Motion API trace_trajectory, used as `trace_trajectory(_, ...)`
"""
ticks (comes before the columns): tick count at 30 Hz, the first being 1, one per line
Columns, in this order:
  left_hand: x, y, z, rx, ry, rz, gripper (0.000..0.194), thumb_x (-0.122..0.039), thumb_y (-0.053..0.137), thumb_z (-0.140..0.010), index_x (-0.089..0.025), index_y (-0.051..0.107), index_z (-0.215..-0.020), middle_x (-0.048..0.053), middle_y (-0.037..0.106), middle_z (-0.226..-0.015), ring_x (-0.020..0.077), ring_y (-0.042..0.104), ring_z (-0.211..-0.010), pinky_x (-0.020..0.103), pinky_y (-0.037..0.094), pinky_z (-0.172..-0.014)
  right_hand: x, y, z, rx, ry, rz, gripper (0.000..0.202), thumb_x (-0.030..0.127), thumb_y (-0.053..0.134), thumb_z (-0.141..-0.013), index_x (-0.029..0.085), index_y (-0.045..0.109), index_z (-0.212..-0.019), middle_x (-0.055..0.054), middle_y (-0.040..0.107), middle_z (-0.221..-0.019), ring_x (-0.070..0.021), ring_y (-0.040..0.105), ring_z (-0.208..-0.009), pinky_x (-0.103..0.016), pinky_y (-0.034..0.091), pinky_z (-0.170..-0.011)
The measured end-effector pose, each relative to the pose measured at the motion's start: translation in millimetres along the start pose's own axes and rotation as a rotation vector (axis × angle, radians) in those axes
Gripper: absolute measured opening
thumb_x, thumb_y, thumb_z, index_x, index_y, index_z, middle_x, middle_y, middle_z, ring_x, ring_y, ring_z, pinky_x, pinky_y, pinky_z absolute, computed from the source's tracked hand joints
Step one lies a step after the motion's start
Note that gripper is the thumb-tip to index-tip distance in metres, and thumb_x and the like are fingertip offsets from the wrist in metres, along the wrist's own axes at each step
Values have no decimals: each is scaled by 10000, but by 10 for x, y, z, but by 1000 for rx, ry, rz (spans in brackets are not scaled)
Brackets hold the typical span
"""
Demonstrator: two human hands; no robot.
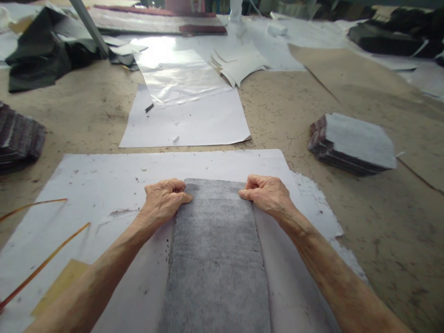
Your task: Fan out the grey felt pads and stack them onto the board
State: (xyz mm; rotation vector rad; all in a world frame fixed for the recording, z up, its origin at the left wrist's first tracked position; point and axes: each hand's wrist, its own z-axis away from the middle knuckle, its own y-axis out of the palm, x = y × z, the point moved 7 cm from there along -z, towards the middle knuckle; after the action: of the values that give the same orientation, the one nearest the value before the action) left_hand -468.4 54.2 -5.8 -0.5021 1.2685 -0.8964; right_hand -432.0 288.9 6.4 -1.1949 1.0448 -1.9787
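Observation:
A long grey fabric strip (pixel 217 249) lies over white paper (pixel 111 175) and runs down past the bottom of the view. My left hand (pixel 168 195) pinches its upper left corner between thumb and curled fingers. At the upper right corner, my right hand (pixel 263 190) grips the same strip in a like pinch. Between the two hands the far edge of the strip shows, nearly straight. Faint creases cross the strip.
Stacks of cut pieces sit at right (pixel 360 141) and far left (pixel 21 138). Beyond the hands lie another white sheet (pixel 194 120) and clear plastic (pixel 183 74). Orange strips (pixel 45 263) and a yellow piece (pixel 60 284) are at lower left. Dark fabric (pixel 38 51) lies back left.

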Motion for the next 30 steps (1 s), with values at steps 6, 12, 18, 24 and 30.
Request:
trace_trajectory(6,-46,-64,126,-156,44,-65,150,-323,578,-620,-194,500,-614,-34,486,-620,140,450,-614,289,332,-632,-40,-24,26,-114,-67,-83,151,296,643,-594,208,624,-715,41,615,-625,-142,555,-590,-259,399,-567)
trace_trajectory(12,-72,-190,334,-306,373,-79,480,-402,481,-799,-147,504,-1205,101,542,-1204,221,494,-1098,363,367,-962,384,-73,915,-513,-601,107,507,418,508,-825,57,526,-1181,-159,539,-1221,-276,427,-1182,-423,365,-980)
trace_trajectory(18,-143,249,381,29,614,-468,489,-391,245,-919,-205,303,-1368,37,264,-1455,215,158,-1350,461,91,-1103,541,606,1712,-114,-944,287,628,564,415,-834,191,373,-1338,-75,315,-1426,-294,197,-1329,-529,221,-1054)
trace_trajectory(24,-133,313,373,45,603,-585,534,-436,221,-918,-208,204,-1401,38,170,-1482,229,95,-1360,482,83,-1096,498,642,2055,-213,-1052,276,643,584,411,-827,178,397,-1325,-96,313,-1424,-328,226,-1313,-557,94,-1070)
trace_trajectory(30,-116,322,365,57,602,-583,542,-458,206,-917,-216,196,-1402,40,172,-1484,229,84,-1362,481,57,-1093,489,729,2319,-157,-1213,257,642,643,305,-823,201,505,-1243,-65,429,-1358,-320,315,-1274,-553,95,-1070)
